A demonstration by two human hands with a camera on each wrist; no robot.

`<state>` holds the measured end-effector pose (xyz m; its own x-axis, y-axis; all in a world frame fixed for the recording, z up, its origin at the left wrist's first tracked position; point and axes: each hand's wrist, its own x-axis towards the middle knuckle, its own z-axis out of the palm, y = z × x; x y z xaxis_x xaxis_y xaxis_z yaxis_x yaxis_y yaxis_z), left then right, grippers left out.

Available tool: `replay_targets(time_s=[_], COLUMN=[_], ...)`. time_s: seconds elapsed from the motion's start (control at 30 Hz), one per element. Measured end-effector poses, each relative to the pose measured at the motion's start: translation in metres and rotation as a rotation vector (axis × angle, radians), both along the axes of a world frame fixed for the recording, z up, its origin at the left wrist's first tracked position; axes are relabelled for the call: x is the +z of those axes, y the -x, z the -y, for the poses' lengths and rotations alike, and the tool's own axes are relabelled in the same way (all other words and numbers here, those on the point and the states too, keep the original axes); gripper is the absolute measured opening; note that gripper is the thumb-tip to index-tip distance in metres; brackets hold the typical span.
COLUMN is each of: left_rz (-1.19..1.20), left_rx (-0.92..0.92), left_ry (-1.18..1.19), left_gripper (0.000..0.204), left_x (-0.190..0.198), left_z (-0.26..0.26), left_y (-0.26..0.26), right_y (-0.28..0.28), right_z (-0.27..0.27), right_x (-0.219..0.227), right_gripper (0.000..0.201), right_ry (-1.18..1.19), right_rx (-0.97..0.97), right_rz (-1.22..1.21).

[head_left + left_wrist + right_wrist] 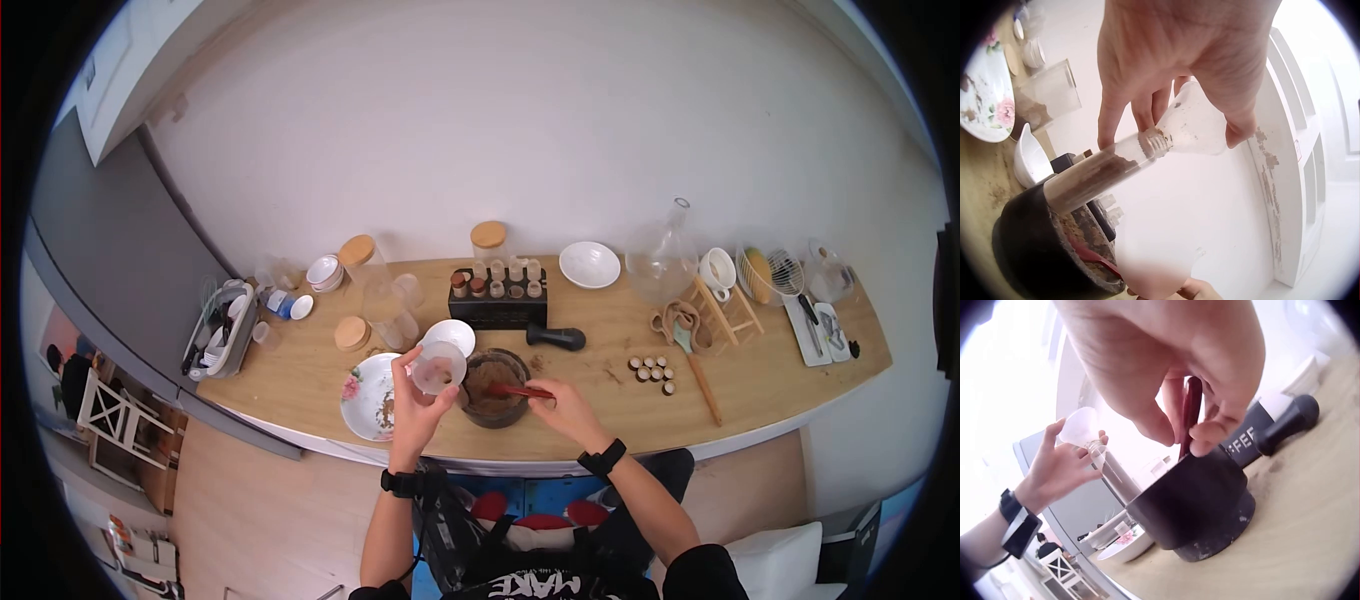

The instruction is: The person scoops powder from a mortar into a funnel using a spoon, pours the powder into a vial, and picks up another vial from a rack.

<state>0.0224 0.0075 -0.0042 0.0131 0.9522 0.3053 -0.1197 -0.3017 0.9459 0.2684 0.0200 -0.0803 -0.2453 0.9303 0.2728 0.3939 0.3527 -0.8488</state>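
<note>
My left hand (410,425) holds a clear tube (1088,181) partly filled with brown powder, tilted in the left wrist view. A clear plastic funnel (1194,122) sits in the tube's mouth between thumb and fingers. Beside it stands a black mortar (1191,506) with brown powder inside; the tube's lower end overlaps its rim in the left wrist view. Between thumb and fingers, my right hand (568,412) pinches the handle of a dark red spoon (525,391). The spoon's far end dips into the mortar, its tip hidden by powder.
Left of the mortar lies a floral plate (352,405) with brown bits, near a white bowl (450,335). Behind are a black rack (497,313) of small vials and a black pestle (556,338). Several small capped pieces (655,372) and a spatula (705,390) lie to the right.
</note>
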Motion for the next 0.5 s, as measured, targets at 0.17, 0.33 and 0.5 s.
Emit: replay_targets(time_s=[0.17,0.33,0.5], left_rz=[-0.017,0.012,-0.089], left_rx=[0.013,0.025,0.173], left_ry=[-0.016,-0.042,-0.13], left_gripper=[0.071,0.071,0.073], left_x=[-0.004,-0.008,-0.002], left_z=[0.0,-0.001,0.002], left_y=[0.0,-0.002,-0.003], right_y=[0.032,0.092,0.112], right_z=[0.002,-0.01,-0.016], right_x=[0.058,0.041,0.029], right_gripper=[0.039,0.042,0.038], right_ry=[-0.321,-0.203,-0.065], right_rx=[-0.117,0.039,0.072], right_rz=[0.144,-0.027,0.018])
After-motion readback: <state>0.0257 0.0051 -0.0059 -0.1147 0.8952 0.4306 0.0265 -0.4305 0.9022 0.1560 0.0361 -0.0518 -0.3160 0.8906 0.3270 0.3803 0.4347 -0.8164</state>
